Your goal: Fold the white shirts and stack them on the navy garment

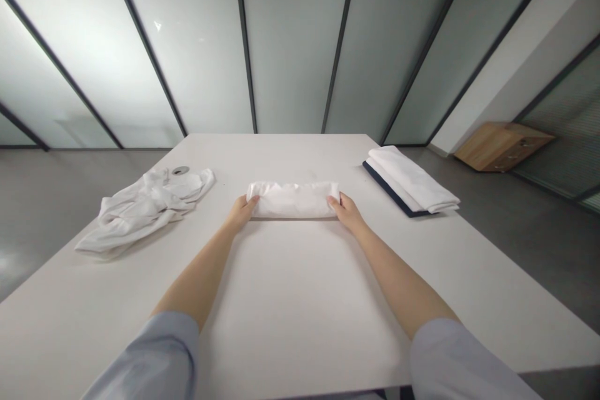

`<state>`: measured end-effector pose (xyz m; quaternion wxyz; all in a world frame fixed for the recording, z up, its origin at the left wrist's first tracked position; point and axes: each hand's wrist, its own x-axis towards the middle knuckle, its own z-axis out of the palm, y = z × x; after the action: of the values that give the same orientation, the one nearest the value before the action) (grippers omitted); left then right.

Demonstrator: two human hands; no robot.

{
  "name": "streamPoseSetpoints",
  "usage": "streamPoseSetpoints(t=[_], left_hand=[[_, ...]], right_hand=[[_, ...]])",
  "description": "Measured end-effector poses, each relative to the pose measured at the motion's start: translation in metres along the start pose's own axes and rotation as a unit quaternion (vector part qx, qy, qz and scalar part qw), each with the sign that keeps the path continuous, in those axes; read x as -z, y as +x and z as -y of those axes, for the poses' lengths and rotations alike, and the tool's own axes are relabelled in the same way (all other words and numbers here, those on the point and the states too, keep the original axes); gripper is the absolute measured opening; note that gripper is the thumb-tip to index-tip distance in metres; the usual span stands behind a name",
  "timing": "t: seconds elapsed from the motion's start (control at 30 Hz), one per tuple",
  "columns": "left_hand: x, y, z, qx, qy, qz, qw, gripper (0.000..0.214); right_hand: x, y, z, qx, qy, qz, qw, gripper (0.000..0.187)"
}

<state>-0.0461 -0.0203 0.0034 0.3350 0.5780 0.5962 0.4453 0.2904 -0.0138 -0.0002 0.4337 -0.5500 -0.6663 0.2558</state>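
Note:
A white garment folded into a narrow rectangle [293, 199] lies in the middle of the white table [300, 300]. My left hand [241, 211] grips its left end, thumb on top and fingers tucked under. My right hand [345, 209] grips its right end the same way. Both arms reach straight forward over the tabletop, in light blue sleeves.
A crumpled white garment [145, 206] lies at the table's left, beside a small round metal fitting [180, 170]. A stack of folded white and dark cloths [410, 180] sits at the right. A wooden cabinet [501, 145] stands on the floor beyond, by frosted glass walls.

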Motion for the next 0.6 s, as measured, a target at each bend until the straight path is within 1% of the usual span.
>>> streamPoseSetpoints(t=[0.07,0.13,0.2,0.27,0.37,0.43,0.53,0.6], left_hand=[[-0.002,0.001,-0.003,-0.001,0.046,-0.028,0.999,0.046],[-0.005,0.001,-0.008,0.013,0.14,-0.048,0.989,0.035],[-0.008,0.0,-0.015,0.038,0.243,-0.06,0.967,0.028],[-0.01,-0.002,-0.019,0.054,0.306,-0.067,0.948,0.027],[-0.01,-0.005,-0.021,0.056,0.322,-0.087,0.941,0.025],[-0.009,-0.006,-0.019,0.051,0.318,-0.1,0.941,0.029],[-0.009,-0.007,-0.018,0.027,0.318,-0.103,0.942,0.039],[-0.009,-0.008,-0.018,0.007,0.33,-0.094,0.939,0.037]], right_hand=[[-0.004,0.002,0.0,-0.011,-0.045,-0.025,0.999,0.038],[-0.008,0.003,0.0,-0.029,-0.084,-0.047,0.995,0.039],[-0.012,0.004,0.0,-0.045,-0.103,-0.063,0.992,0.04],[-0.015,0.004,-0.001,-0.049,-0.092,-0.067,0.992,0.043],[-0.016,0.002,-0.004,-0.032,-0.054,-0.043,0.997,0.055],[-0.015,0.001,-0.005,-0.008,-0.054,-0.019,0.998,0.061],[-0.013,0.001,-0.003,0.036,-0.119,0.007,0.992,0.053],[-0.012,0.001,0.0,0.044,-0.194,0.014,0.98,0.046]])
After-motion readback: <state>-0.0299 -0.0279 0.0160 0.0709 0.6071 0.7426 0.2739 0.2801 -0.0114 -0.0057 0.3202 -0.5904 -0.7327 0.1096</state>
